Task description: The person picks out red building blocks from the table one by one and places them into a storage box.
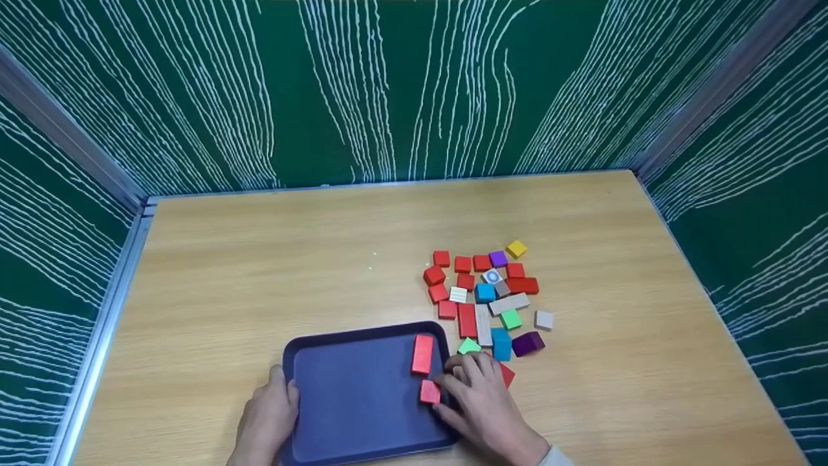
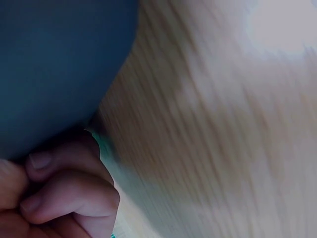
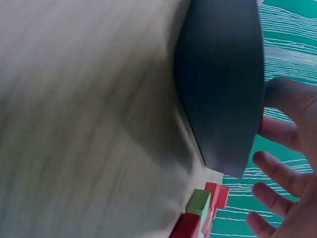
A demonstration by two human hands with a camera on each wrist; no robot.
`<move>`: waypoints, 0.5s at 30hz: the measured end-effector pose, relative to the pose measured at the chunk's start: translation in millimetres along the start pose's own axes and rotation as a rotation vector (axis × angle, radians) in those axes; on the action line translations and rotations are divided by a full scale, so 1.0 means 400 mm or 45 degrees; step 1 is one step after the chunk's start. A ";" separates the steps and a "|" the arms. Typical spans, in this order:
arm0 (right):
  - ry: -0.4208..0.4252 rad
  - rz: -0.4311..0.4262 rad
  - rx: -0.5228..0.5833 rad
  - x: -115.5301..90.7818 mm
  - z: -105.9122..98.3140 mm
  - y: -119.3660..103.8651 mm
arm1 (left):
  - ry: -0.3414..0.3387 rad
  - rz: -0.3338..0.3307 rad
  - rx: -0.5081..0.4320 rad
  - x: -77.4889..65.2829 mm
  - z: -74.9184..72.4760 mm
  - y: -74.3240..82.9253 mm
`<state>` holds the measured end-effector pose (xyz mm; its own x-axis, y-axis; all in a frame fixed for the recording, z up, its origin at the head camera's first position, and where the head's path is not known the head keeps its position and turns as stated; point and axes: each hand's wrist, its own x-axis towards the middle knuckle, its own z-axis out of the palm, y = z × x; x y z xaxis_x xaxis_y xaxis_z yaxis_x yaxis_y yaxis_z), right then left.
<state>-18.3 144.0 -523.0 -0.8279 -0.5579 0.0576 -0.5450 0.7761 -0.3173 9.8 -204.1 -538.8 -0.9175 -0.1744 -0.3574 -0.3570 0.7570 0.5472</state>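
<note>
A dark blue tray [image 1: 362,401] lies on the table in the head view. My left hand [image 1: 266,414] grips its left side, the thumb up at the rim; in the left wrist view the curled fingers [image 2: 74,193] sit against the tray's wall [image 2: 64,59]. Over the right rim reaches my right hand [image 1: 482,404], thumb and forefinger pinching a small red cube [image 1: 429,392] inside the tray. Its other fingers are spread, as the right wrist view shows. Just above that cube in the tray is a longer red block [image 1: 422,355].
Right of the tray lie several loose blocks: red cubes [image 1: 465,281], a blue block [image 1: 501,344], a green block [image 1: 510,319], a purple block [image 1: 528,343] and a yellow cube [image 1: 516,249]. A red block [image 1: 507,374] is partly behind my right hand. Green walls [image 1: 414,90] bound the table.
</note>
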 end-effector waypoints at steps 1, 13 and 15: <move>-0.009 0.002 -0.019 0.000 0.003 0.000 | 0.000 -0.003 0.001 0.000 0.000 0.000; 0.021 -0.018 -0.052 0.001 0.014 0.000 | -0.025 -0.021 -0.038 -0.004 -0.002 0.001; 0.053 0.008 0.014 -0.001 0.010 0.003 | -0.023 -0.019 -0.036 -0.004 -0.003 0.001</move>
<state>-18.1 143.9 -527.2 -0.8363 -0.5400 0.0949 -0.5384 0.7761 -0.3283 10.8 -204.0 -537.1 -0.9086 -0.1739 -0.3796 -0.3760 0.7363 0.5625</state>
